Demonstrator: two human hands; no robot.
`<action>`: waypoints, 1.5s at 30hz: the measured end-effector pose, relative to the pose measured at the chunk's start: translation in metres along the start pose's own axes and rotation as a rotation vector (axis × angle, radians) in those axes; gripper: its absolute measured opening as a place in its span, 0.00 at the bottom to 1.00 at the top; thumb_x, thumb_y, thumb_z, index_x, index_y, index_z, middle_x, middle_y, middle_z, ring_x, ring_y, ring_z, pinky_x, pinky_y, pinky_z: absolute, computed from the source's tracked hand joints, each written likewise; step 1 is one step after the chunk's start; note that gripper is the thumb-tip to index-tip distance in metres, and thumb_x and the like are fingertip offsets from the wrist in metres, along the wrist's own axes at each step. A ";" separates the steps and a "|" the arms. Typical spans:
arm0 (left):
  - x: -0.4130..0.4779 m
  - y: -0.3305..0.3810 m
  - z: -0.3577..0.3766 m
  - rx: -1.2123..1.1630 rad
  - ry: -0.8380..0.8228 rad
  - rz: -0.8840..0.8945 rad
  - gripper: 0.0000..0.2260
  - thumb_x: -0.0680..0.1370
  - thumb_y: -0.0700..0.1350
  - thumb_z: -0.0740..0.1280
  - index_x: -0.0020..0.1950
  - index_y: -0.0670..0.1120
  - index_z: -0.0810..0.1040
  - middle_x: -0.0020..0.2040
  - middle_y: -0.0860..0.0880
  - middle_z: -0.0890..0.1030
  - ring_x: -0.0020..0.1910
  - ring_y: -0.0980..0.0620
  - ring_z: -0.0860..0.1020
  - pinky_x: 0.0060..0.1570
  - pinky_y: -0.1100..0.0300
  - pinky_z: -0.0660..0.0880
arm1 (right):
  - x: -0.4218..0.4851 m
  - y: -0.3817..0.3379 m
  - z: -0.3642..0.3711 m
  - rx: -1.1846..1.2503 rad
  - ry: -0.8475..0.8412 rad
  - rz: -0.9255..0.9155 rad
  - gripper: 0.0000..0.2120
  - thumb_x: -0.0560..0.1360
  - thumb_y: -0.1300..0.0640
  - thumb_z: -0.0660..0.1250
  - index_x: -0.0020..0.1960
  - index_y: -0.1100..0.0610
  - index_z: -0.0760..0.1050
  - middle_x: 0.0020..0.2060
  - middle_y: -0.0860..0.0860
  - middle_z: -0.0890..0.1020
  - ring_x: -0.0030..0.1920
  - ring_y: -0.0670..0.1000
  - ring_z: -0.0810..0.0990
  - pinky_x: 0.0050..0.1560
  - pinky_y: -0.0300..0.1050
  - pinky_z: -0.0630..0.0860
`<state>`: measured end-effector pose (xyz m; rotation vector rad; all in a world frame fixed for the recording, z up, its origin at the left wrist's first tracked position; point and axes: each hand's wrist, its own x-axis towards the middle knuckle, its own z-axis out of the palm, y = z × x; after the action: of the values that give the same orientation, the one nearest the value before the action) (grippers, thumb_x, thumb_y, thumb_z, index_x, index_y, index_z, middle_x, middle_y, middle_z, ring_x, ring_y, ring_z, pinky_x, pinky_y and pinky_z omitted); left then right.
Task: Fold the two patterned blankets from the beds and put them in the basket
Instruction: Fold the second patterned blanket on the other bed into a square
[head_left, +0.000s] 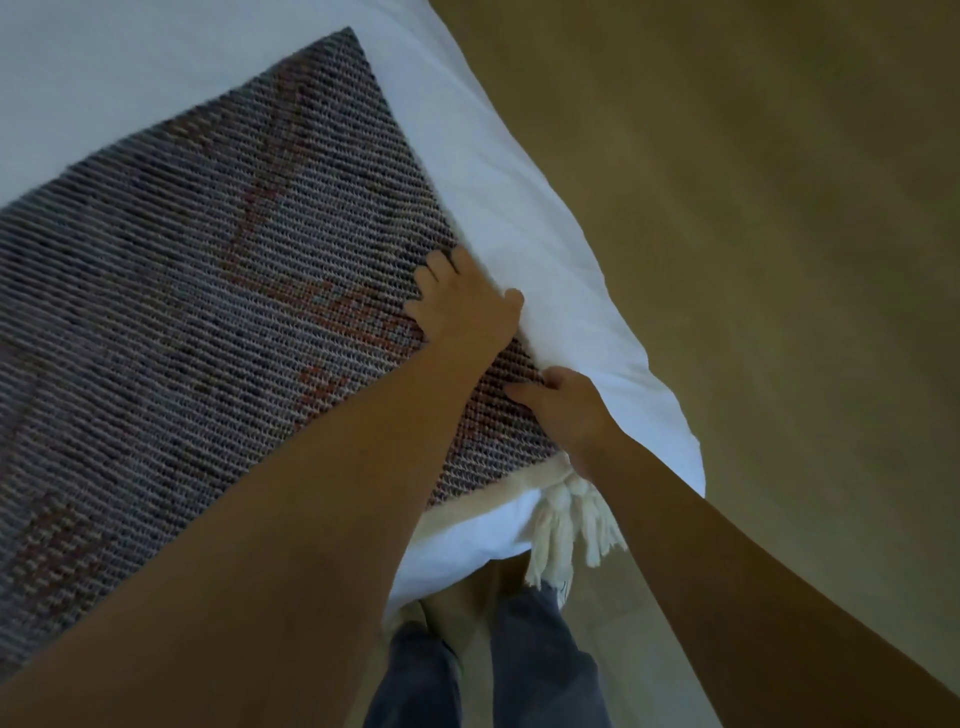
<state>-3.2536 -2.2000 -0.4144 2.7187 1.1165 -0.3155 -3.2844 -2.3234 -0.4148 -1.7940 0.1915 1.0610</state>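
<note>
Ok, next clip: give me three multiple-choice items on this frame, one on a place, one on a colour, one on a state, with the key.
1. Where does the patterned blanket lie?
A. spread on the white bed
B. inside a basket
C. draped over a chair

2. What colour are the tassels at the blanket's near corner?
A. red
B. cream white
C. black

3. What are the hands doing?
A. both hang idle, away from the blanket
B. only one touches the blanket
C. the left hand and the right hand both grip the blanket's edge

Key:
1 A, the blanket lies flat on the white bedding.
2 B, the pale fringe hangs over the bed's corner.
3 C, the left hand's fingers dig in at the blanket's edge, and the right hand's thumb lies on top near the tasselled corner.
</note>
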 end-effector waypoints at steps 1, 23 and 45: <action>0.006 0.000 -0.001 -0.009 0.000 -0.012 0.31 0.72 0.58 0.63 0.67 0.42 0.59 0.66 0.42 0.63 0.66 0.41 0.62 0.58 0.42 0.66 | 0.001 -0.002 0.001 -0.004 0.006 -0.017 0.08 0.71 0.57 0.68 0.38 0.59 0.71 0.37 0.59 0.77 0.39 0.56 0.77 0.42 0.52 0.74; 0.090 -0.124 -0.114 -0.863 -0.183 -0.300 0.13 0.79 0.42 0.59 0.34 0.46 0.68 0.34 0.50 0.69 0.32 0.55 0.68 0.46 0.58 0.68 | -0.083 -0.039 0.145 -0.443 -0.062 -0.566 0.17 0.77 0.49 0.59 0.33 0.49 0.58 0.26 0.46 0.66 0.26 0.44 0.66 0.27 0.36 0.61; 0.024 -0.586 -0.123 -1.280 -0.183 -0.500 0.14 0.81 0.41 0.58 0.65 0.43 0.73 0.58 0.47 0.77 0.42 0.54 0.74 0.51 0.59 0.69 | -0.165 -0.002 0.525 -0.904 -0.376 -0.527 0.20 0.77 0.51 0.60 0.31 0.51 0.55 0.26 0.45 0.63 0.30 0.50 0.67 0.34 0.41 0.63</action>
<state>-3.6370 -1.7430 -0.3550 1.2751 1.2779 0.0957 -3.6830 -1.9493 -0.3521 -2.1627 -1.0887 1.1382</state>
